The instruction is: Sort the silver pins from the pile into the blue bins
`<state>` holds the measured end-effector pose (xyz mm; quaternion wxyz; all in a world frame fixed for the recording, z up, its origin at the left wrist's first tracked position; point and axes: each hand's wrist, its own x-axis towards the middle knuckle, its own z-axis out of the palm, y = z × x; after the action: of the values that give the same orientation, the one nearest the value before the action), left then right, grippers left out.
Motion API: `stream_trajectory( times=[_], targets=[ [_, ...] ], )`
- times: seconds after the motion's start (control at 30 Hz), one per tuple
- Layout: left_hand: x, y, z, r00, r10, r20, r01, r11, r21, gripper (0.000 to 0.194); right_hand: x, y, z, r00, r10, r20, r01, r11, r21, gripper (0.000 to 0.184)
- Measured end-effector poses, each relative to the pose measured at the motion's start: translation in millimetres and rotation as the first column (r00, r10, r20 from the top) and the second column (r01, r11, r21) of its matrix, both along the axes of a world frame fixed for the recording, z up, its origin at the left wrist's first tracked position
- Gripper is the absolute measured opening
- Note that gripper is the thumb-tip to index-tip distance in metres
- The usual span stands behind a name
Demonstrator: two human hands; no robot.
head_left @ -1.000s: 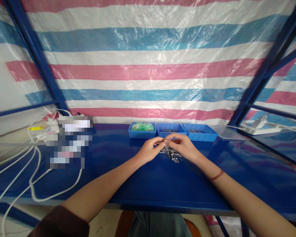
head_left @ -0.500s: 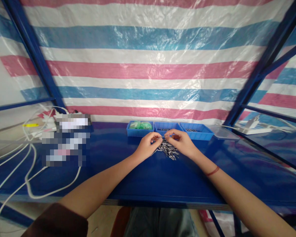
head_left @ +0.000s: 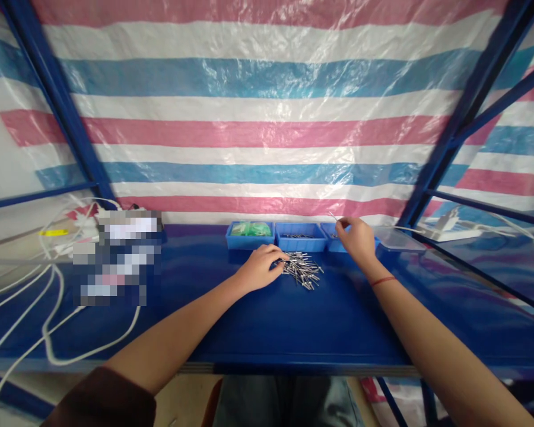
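Note:
On the blue table lies a loose pile of thin silvery metal pins that look like blind rivets (head_left: 303,271). My left hand (head_left: 261,268) rests at the pile's left side, fingers curved and thumb a little apart, the fingertips touching the nearest rivets. Over the right blue bin (head_left: 347,242), my right hand (head_left: 356,238) pinches a single slim rivet (head_left: 333,216) between thumb and fingertips, its thin end pointing up and left. The middle blue bin (head_left: 300,244) has some rivets in it. My right hand partly covers the right bin.
A left blue bin (head_left: 250,242) contains green plastic-wrapped material (head_left: 251,228). A clear plastic lid (head_left: 401,239) lies right of the bins. White cables (head_left: 56,350) and power strips spread over the left side. Blue frame posts (head_left: 456,127) and a striped sheet (head_left: 267,127) stand behind.
My hands have parted. The right hand has moved right and away from me to the right bin, carrying a rivet. My left hand has lowered slightly onto the pile's left edge.

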<state>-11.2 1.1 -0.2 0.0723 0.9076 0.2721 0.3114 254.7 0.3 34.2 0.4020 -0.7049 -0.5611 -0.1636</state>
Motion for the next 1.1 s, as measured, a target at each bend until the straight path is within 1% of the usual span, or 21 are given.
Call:
stream_trajectory(
  times=[0.07, 0.1, 0.13, 0.17, 0.2, 0.23, 0.27, 0.3, 0.33, 0.37, 0.4, 0.43, 0.47, 0.6, 0.73, 0.83, 0.87, 0.9, 0.97, 1.03, 1.1],
  targets=[
    [0, -2, 0.2, 0.999, 0.0, -0.041, 0.0, 1.0, -0.007, 0.024, 6, 0, 0.0, 0.997, -0.056, 0.051, 0.058, 0.998, -0.032, 0.029],
    [0, -3, 0.2, 0.998, -0.001, -0.056, 0.0, 1.0, -0.011, 0.026, 5, -1, 0.0, 0.997, -0.024, 0.076, 0.028, 0.999, -0.044, 0.03],
    [0, -3, 0.2, 0.998, -0.001, -0.068, 0.0, 1.0, -0.013, 0.028, 1, -3, 0.2, 0.993, 0.059, 0.099, -0.053, 0.996, -0.065, 0.029],
    [0, -4, 0.3, 0.997, -0.001, -0.075, 0.001, 1.0, -0.013, 0.03, -4, -6, 0.6, 0.975, 0.193, 0.113, -0.181, 0.978, -0.107, 0.027],
    [0, -4, 0.6, 0.997, -0.001, -0.077, 0.0, 1.0, -0.011, 0.031, -11, -10, 1.2, 0.926, 0.362, 0.112, -0.34, 0.924, -0.173, 0.023],
    [0, -5, 1.0, 0.997, 0.0, -0.074, 0.0, 1.0, -0.011, 0.031, -19, -13, 1.6, 0.836, 0.542, 0.087, -0.508, 0.823, -0.255, 0.021],
    [0, -5, 1.6, 0.998, -0.001, -0.068, 0.0, 1.0, -0.012, 0.031, -29, -17, 1.9, 0.72, 0.693, 0.025, -0.646, 0.683, -0.342, 0.022],
    [0, -4, 2.2, 0.998, 0.001, -0.06, -0.001, 1.0, -0.016, 0.031, -38, -21, 1.9, 0.597, 0.802, -0.037, -0.742, 0.534, -0.405, 0.024],
    [1, -4, 2.7, 0.999, 0.004, -0.053, -0.005, 1.0, -0.021, 0.03, -47, -25, 1.6, 0.487, 0.869, -0.088, -0.8, 0.403, -0.445, 0.027],
    [1, -3, 3.1, 0.999, 0.008, -0.047, -0.01, 1.0, -0.027, 0.03, -55, -28, 1.2, 0.407, 0.906, -0.118, -0.826, 0.31, -0.471, 0.029],
    [1, -2, 3.3, 0.999, 0.013, -0.045, -0.014, 0.999, -0.03, 0.031, -61, -32, 0.8, 0.353, 0.928, -0.123, -0.834, 0.252, -0.491, 0.029],
    [1, -1, 3.2, 0.999, 0.018, -0.046, -0.019, 0.999, -0.032, 0.031, -66, -35, 0.4, 0.325, 0.939, -0.109, -0.83, 0.228, -0.509, 0.028],
    [2, -1, 2.8, 0.998, 0.022, -0.051, -0.024, 0.999, -0.035, 0.031, -69, -37, 0.2, 0.319, 0.944, -0.083, -0.819, 0.231, -0.525, 0.026],
    [3, 1, 0.5, 0.997, 0.027, -0.071, -0.03, 0.998, -0.054, 0.029, -72, -44, 0.5, 0.364, 0.931, 0.038, -0.754, 0.319, -0.575, 0.021],
    [5, 0, 0.2, 0.999, 0.015, -0.051, -0.017, 0.998, -0.055, 0.029, -73, -47, 0.7, 0.399, 0.91, 0.117, -0.695, 0.383, -0.609, 0.02],
    [4, -1, 1.4, 0.999, 0.009, -0.041, -0.011, 0.998, -0.061, 0.032, -74, -47, -0.6, 0.44, 0.883, 0.166, -0.697, 0.452, -0.556, 0.019],
    [4, -1, 1.8, 0.999, 0.01, -0.039, -0.012, 0.998, -0.067, 0.033, -73, -47, -1.1, 0.45, 0.877, 0.168, -0.709, 0.465, -0.531, 0.018],
    [4, -1, 2.3, 0.999, 0.012, -0.036, -0.015, 0.997, -0.074, 0.033, -72, -46, -1.5, 0.454, 0.876, 0.163, -0.72, 0.468, -0.512, 0.018],
    [3, -2, 3.0, 1.0, 0.014, -0.027, -0.016, 0.997, -0.082, 0.034, -70, -46, -1.9, 0.445, 0.885, 0.137, -0.733, 0.448, -0.512, 0.02],
    [3, -2, 3.1, 1.0, 0.012, -0.018, -0.014, 0.997, -0.078, 0.033, -70, -46, -1.5, 0.428, 0.895, 0.122, -0.723, 0.421, -0.548, 0.021],
    [3, -3, 2.9, 1.0, 0.009, -0.017, -0.01, 0.997, -0.071, 0.032, -72, -48, -0.8, 0.424, 0.895, 0.139, -0.695, 0.42, -0.584, 0.021]
  ],
)
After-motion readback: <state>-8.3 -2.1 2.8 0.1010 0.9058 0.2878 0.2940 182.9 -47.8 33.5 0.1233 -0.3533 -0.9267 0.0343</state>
